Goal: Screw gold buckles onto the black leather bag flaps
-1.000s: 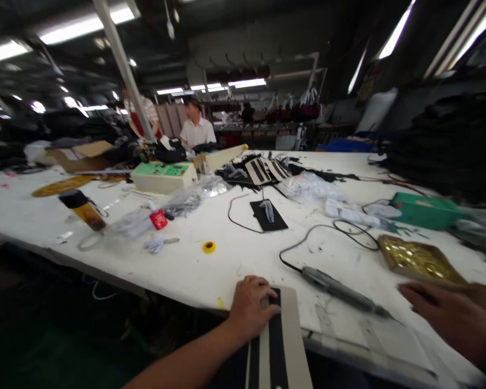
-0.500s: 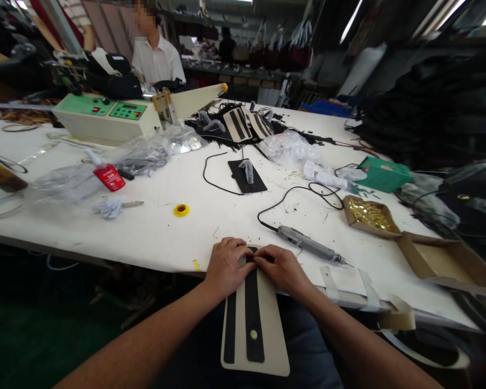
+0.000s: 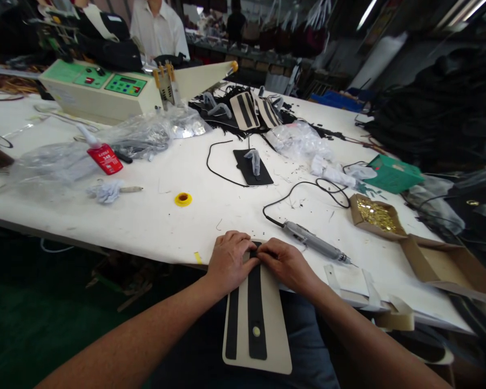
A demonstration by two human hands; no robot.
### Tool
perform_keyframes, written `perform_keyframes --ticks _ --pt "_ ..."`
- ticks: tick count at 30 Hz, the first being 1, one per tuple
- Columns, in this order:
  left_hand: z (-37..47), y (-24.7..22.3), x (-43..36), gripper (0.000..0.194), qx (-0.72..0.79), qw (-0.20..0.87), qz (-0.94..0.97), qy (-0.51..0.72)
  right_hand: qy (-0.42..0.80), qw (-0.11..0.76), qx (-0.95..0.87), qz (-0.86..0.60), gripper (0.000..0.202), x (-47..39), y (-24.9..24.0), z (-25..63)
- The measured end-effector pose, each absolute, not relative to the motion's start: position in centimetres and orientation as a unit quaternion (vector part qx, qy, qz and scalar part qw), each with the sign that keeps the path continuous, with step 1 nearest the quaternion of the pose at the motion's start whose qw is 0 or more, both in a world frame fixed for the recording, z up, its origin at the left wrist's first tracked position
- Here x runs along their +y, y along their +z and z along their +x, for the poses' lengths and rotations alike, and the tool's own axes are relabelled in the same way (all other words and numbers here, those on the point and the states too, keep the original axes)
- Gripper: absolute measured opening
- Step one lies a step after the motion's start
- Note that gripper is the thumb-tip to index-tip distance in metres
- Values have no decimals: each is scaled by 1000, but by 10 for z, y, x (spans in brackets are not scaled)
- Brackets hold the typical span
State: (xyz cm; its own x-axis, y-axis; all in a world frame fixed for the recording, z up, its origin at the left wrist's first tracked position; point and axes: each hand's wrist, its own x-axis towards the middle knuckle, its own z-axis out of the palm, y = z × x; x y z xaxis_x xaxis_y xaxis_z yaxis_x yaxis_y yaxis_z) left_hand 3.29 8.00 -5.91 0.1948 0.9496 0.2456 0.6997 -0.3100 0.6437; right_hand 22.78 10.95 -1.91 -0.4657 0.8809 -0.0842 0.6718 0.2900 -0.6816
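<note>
A beige panel with two black straps lies over the table's front edge, its near end above my lap. The longer black strap carries a round gold-coloured stud near its lower end. My left hand is closed over the panel's far end, thumb pressed on the strap. Opposite it, my right hand pinches at the strap's upper end, fingertips meeting the left ones. Any small part between the fingertips is hidden. To the right lies a grey electric screwdriver with a black cord.
Gold-coloured metal pieces fill a cardboard box, beside an open cardboard tray. A yellow tape roll, a red glue bottle and a black plate lie on the white table. Behind stand a control machine and a person.
The camera view has tilted down and turned slightly left, so the table things appear shifted. Both hands keep their hold at the strap's upper end.
</note>
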Motion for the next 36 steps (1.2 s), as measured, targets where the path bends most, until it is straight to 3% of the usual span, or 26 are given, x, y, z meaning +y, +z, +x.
perform_keyframes --ticks 8,15,23,36 --pt "32 -59 80 25 546 198 752 311 301 93 -771 -553 12 119 -14 219" --pt "31 -60 80 27 544 190 756 309 394 91 -703 -585 9 129 -19 220" --pt "31 -56 80 28 550 198 754 298 580 75 -606 -539 12 150 -18 222" --pt "32 -47 79 33 559 213 753 275 433 87 -703 -557 15 131 -13 224"
